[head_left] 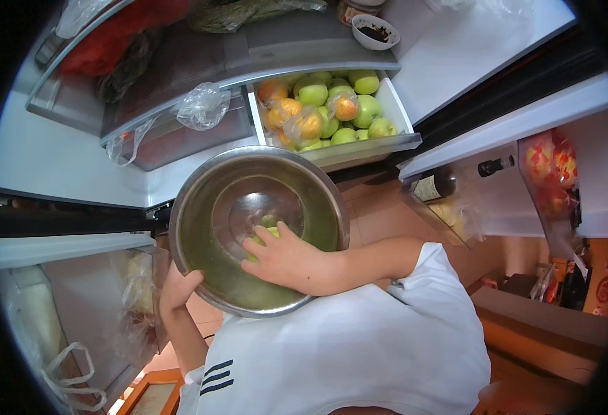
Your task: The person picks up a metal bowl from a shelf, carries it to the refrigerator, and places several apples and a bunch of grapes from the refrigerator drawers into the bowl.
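Note:
A large stainless steel bowl (195, 249) is held against my body, its rim gripped at the lower left by my left hand (182, 285). Inside it, my right hand (283, 259) has its fingers curled over a green apple (254, 249), which is mostly hidden beneath them. Just beyond the bowl, a pulled-out refrigerator drawer (402, 140) holds several green apples (368, 110) and several oranges (304, 127), some wrapped in clear plastic.
Open refrigerator doors flank me, with a dark bottle (436, 185) in the right door's rack. A white bowl of dark paste (375, 32) stands on the shelf above the drawer. A crumpled plastic bag (203, 106) hangs over the shelf's front edge.

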The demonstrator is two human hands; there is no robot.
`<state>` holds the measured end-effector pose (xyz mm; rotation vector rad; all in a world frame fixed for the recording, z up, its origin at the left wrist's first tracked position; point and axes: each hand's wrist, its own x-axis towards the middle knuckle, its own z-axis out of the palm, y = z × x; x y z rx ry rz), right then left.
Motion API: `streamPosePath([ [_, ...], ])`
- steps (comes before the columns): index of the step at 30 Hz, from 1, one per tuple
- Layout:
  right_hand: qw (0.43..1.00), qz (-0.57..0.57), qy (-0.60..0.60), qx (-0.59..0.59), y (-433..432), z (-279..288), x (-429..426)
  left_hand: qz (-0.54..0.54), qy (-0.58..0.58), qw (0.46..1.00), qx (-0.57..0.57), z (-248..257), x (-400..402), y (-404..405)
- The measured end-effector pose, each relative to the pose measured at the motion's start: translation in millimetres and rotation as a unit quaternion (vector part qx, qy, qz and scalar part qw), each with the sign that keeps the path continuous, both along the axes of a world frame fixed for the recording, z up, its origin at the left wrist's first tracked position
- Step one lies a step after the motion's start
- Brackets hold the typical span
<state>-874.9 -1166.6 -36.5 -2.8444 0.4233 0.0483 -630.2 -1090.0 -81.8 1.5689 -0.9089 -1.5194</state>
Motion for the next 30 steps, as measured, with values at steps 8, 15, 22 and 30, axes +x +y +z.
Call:
streamPosePath([
  [8,0.96,0.027,-0.18,0.211,-32,41,-37,-0.03,-0.041,0.999,-0.014,7,4,-1],
  [15,0.877,-0.335,-0.342,0.048,-154,6,-52,-0.015,-0.041,0.999,-0.023,9,2,3],
  [22,0.874,-0.468,0.061,-0.111,-257,-74,-39,-0.02,-0.039,0.999,-0.016,11,5,7],
  [30,0.881,-0.465,0.026,-0.084,-266,-73,-39,-0.026,-0.01,0.998,-0.051,11,5,9],
])
